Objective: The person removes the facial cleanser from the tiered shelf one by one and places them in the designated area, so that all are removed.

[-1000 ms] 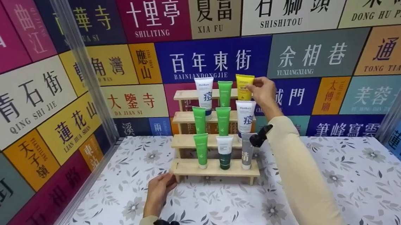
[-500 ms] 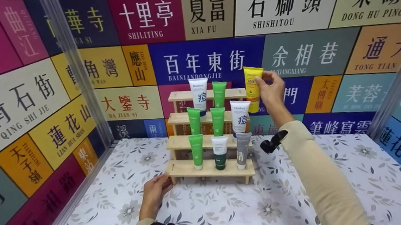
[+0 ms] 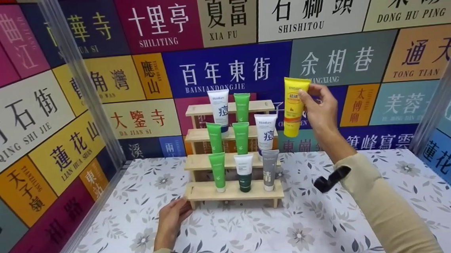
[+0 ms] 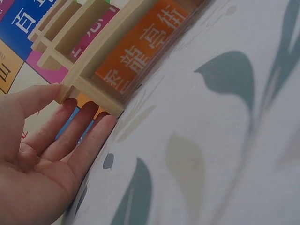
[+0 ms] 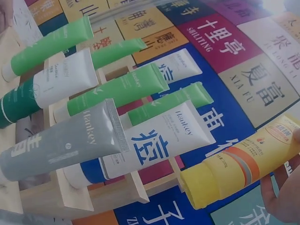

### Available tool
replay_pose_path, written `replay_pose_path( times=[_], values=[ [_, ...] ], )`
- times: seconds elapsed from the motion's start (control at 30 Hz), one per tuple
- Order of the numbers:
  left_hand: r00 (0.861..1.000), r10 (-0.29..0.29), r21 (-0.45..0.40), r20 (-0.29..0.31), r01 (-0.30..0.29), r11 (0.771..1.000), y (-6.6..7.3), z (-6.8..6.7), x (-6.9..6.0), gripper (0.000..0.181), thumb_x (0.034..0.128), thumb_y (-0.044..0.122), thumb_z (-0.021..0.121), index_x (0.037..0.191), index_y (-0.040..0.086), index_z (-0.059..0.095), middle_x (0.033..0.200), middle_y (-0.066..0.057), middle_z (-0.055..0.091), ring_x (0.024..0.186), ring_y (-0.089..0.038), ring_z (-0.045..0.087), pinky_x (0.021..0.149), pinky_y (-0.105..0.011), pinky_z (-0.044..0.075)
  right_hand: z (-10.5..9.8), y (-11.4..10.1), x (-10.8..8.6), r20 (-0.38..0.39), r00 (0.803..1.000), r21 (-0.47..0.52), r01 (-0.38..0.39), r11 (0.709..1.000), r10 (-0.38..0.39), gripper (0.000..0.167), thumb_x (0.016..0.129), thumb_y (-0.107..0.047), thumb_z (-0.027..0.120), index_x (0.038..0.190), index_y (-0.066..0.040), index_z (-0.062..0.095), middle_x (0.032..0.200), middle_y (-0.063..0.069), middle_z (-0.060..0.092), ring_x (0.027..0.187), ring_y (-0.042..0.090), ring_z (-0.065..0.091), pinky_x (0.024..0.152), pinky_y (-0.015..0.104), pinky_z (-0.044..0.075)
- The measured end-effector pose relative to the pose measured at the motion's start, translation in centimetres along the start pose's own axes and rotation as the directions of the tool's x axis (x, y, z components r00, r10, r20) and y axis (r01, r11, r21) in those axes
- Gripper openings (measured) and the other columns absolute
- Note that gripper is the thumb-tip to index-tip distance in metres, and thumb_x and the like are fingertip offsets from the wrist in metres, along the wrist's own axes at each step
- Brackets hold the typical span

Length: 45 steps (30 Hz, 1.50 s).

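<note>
My right hand (image 3: 320, 106) pinches a yellow tube (image 3: 296, 105) near its upper end, cap downward, in the air to the right of the wooden tiered rack (image 3: 234, 195). In the right wrist view the yellow tube (image 5: 243, 164) hangs apart from the rack and the other tubes. At the rack's lower left end, my left hand (image 3: 170, 221) holds the corner; the left wrist view shows the thumb of this hand (image 4: 51, 154) on the wooden end (image 4: 96, 93) and the fingers beneath. Several tubes stand on the rack, among them a grey one (image 3: 269, 171) and a white-and-green one (image 3: 244, 173).
A white tabletop with a leaf and flower print (image 3: 233, 237) lies under the rack. Behind it rises a wall of coloured panels with lettering (image 3: 231, 68). Clear upright strips stand at the left (image 3: 88, 92) and right (image 3: 440, 75).
The right hand has lifted the yellow tube off the rack's top tier and moved it right, clear of the rack. The left hand stays at the rack's corner while the head view shifts slightly.
</note>
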<state>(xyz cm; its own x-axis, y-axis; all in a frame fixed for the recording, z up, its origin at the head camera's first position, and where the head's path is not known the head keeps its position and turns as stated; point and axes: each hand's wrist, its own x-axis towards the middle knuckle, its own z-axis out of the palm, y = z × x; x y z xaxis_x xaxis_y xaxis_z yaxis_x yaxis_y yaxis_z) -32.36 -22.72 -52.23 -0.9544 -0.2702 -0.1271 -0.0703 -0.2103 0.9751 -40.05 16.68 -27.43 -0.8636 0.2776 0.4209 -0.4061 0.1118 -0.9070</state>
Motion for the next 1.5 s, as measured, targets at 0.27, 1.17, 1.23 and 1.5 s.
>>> replay_pose_path(
  times=[0.27,1.17,1.23,1.5],
  values=[
    [1.000,-0.004,0.005,-0.001,0.004,1.000,0.0,0.1,0.0,0.046,0.0987,0.022,0.064,0.131,-0.009,0.058,0.114,-0.018,0.072,0.101,-0.021,0.071,0.090,-0.032,0.061,-2.6,1.8,-1.9,0.024,0.999,0.013,-0.032,0.999,0.031,0.034,0.097,-0.030,0.067,0.126,-0.014,0.059,0.109,-0.007,0.058,0.101,0.013,0.058,0.086,0.020,0.056],
    [1.000,0.019,-0.012,0.018,-0.019,1.000,0.0,0.0,-0.1,0.045,0.0985,0.021,0.065,0.129,-0.012,0.057,0.109,-0.018,0.073,0.098,-0.022,0.072,0.088,-0.032,0.062,-7.2,9.3,-7.4,-0.002,0.963,0.038,-0.268,0.963,0.269,0.047,0.094,-0.034,0.071,0.133,-0.012,0.058,0.114,-0.013,0.062,0.103,0.006,0.062,0.080,0.017,0.059],
    [0.999,0.021,-0.020,0.024,-0.020,1.000,0.0,-0.1,-0.1,0.046,0.0989,0.019,0.064,0.130,-0.012,0.056,0.109,-0.018,0.073,0.098,-0.022,0.072,0.088,-0.032,0.062,-7.6,9.8,-7.3,0.010,0.955,0.014,-0.296,0.955,0.296,0.052,0.093,-0.037,0.071,0.136,-0.012,0.056,0.114,-0.014,0.061,0.101,0.005,0.062,0.080,0.016,0.058],
    [0.999,0.031,-0.038,0.023,-0.031,0.999,-0.2,-0.1,-0.2,0.045,0.0987,0.018,0.064,0.130,-0.013,0.056,0.110,-0.021,0.073,0.100,-0.026,0.072,0.089,-0.034,0.062,-9.4,12.3,-7.3,0.074,0.902,0.017,-0.427,0.904,0.425,0.066,0.093,-0.042,0.070,0.147,-0.010,0.047,0.111,-0.013,0.061,0.095,0.003,0.065,0.081,0.018,0.059]
  ],
)
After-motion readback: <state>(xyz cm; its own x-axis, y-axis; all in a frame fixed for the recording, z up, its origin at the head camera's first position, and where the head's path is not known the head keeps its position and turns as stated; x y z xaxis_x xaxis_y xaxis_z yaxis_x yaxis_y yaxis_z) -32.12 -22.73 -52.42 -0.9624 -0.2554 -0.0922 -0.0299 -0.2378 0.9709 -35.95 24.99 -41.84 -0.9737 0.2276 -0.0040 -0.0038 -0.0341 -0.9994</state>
